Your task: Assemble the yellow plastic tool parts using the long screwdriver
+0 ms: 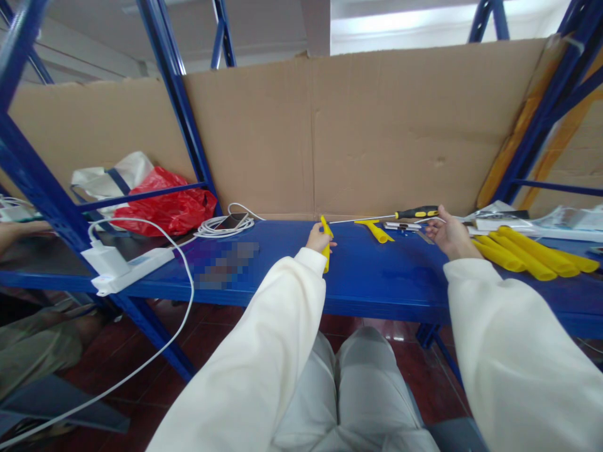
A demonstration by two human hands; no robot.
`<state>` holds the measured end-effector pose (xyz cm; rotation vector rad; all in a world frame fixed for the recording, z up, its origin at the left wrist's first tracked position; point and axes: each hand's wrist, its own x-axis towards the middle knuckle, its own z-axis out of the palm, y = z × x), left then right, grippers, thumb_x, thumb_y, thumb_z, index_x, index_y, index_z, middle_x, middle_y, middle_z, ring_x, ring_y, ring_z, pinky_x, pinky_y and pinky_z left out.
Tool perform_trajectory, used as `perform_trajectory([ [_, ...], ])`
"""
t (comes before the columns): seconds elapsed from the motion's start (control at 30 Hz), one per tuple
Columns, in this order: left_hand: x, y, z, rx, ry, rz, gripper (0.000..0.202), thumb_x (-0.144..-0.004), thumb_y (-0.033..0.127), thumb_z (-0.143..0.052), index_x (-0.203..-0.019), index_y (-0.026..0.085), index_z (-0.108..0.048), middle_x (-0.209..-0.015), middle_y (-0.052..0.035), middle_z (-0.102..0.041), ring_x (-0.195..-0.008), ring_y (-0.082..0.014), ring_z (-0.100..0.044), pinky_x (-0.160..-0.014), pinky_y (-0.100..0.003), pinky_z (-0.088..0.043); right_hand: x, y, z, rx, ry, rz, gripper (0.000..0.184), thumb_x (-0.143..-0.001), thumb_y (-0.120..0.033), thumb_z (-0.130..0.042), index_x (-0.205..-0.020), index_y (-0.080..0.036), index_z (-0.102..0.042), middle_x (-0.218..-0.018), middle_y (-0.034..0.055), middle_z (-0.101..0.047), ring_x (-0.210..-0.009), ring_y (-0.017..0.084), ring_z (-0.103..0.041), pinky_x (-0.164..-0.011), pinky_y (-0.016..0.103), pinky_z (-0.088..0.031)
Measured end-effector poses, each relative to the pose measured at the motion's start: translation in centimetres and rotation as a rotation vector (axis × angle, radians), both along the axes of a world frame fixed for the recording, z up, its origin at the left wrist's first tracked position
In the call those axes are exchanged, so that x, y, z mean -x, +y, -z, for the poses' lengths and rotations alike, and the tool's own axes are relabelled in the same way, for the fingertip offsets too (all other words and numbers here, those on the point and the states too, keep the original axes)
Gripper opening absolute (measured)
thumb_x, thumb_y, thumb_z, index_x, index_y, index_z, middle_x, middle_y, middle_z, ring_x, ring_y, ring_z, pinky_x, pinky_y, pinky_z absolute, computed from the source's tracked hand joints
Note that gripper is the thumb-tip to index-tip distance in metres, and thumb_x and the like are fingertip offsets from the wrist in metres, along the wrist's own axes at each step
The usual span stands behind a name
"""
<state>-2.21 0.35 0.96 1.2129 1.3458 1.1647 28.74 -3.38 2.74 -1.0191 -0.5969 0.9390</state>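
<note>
Blue bench, 1, spanning the middle of the frame and bearing the work of 2 hands. Left hand, 1, at centre, closed on an upright yellow piece, fingers wrapped about its middle. Right hand, 1, right of centre, fingers bent beside the butt of a screwdriver; whether it grips that tool or a thin item before it, cannot be told. Handling note, as judgement: the left grip is best kept firm and low, fingertips clear of the screwdriver's tip, which ends at or just beside the piece; if the tool is in hand, its shaft is best held in line, with light, even pressure. Count of the remainder, by descending size: red bag, 1, left of frame; white bag, 1, behind it; power strip, 1, lower left of the bags, with 1 white adapter plugged in; yellow tubes, at least 4, overlapping, right of frame; coiled white cable, 1, left of centre; loose yellow piece, 1, branched, between the hands; small metal-looking parts, near it, too small to number.
</note>
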Motion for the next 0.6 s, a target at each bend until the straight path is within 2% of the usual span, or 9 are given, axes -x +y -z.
perform_trajectory([
  [0.1, 0.0, 0.1, 0.1, -0.008, 0.000, 0.005, 0.065, -0.089, -0.001, -0.066, -0.147, 0.024, -0.053, -0.109, -0.0057, -0.077, -0.060, -0.0103, -0.071, -0.046, -0.014, -0.045, 0.4, -0.3, -0.3, 0.028, 0.022, 0.029, 0.032, -0.108, -0.039, -0.063, -0.081, -0.023, -0.054, -0.059, -0.0041, -0.056, -0.045, 0.010, -0.050, -0.041, 0.018, -0.045],
  [0.23, 0.1, 0.4, 0.3, -0.012, 0.005, 0.018, 0.066, -0.089, 0.002, -0.064, -0.149, 0.025, -0.051, -0.110, -0.0069, -0.078, -0.064, -0.0121, -0.074, -0.046, -0.014, -0.045, 0.6, -0.5, -0.5, 0.043, 0.043, 0.038, 0.037, -0.112, -0.029, -0.049, -0.075, -0.025, -0.047, -0.055, -0.0043, -0.051, -0.043, 0.010, -0.047, -0.039, 0.018, -0.041],
  [0.33, 0.1, 0.3, 0.3, -0.011, 0.007, 0.020, 0.064, -0.090, 0.004, -0.067, -0.149, 0.025, -0.051, -0.112, -0.0075, -0.078, -0.064, -0.0118, -0.074, -0.045, -0.014, -0.045, 0.0, 0.1, -0.1, 0.013, 0.038, 0.006, 0.037, -0.109, -0.031, -0.055, -0.073, -0.026, -0.045, -0.051, -0.0045, -0.046, -0.041, 0.011, -0.044, -0.036, 0.019, -0.039],
  [0.43, 0.0, 0.2, 0.3, -0.012, 0.013, 0.019, 0.064, -0.089, 0.005, -0.069, -0.147, 0.026, -0.052, -0.112, -0.0065, -0.077, -0.064, -0.0120, -0.074, -0.046, -0.014, -0.045, -0.8, 0.8, 0.5, -0.026, 0.040, -0.023, 0.040, -0.102, -0.038, -0.068, -0.073, -0.026, -0.043, -0.048, -0.0066, -0.039, -0.038, 0.011, -0.039, -0.033, 0.021, -0.037],
  [0.53, 0.0, 0.1, 0.2, -0.007, 0.014, 0.015, 0.064, -0.089, 0.003, -0.068, -0.146, 0.026, -0.053, -0.109, -0.0057, -0.077, -0.064, -0.0119, -0.074, -0.046, -0.014, -0.046, -0.7, 1.0, 0.8, -0.063, 0.056, 0.004, 0.048, -0.097, -0.041, -0.079, -0.074, -0.027, -0.040, -0.046, -0.0098, -0.034, -0.037, 0.010, -0.035, -0.033, 0.020, -0.035],
  [0.6, 0.0, 0.1, 0.1, -0.002, 0.007, 0.015, 0.064, -0.089, 0.001, -0.066, -0.146, 0.025, -0.052, -0.108, -0.0054, -0.078, -0.062, -0.0110, -0.073, -0.046, -0.014, -0.046, -0.2, 0.7, 0.6, -0.081, 0.061, 0.039, 0.049, -0.096, -0.042, -0.080, -0.075, -0.026, -0.039, -0.047, -0.0108, -0.033, -0.037, 0.009, -0.034, -0.034, 0.019, -0.034],
])
